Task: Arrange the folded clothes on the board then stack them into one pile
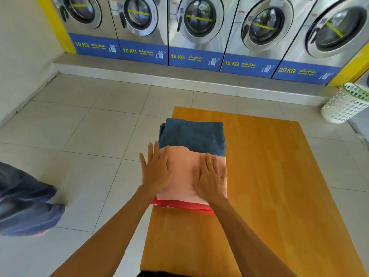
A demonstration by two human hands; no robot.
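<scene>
A wooden board point(269, 176) lies in front of me. Along its left edge sits a folded blue cloth point(193, 136). A folded pink cloth point(183, 176) overlaps the blue one's near edge and rests on a folded red cloth point(185, 205), of which only the near strip shows. My left hand point(156, 168) lies flat on the pink cloth's left edge with fingers spread. Flat on the right part of the pink cloth is my right hand point(208, 176), fingers apart. Neither hand grips anything.
A row of washing machines point(199, 27) stands on a raised step beyond the tiled floor. A white laundry basket point(347, 102) sits at the far right by the board's corner. Another person's leg in dark trousers point(26, 204) is at the left.
</scene>
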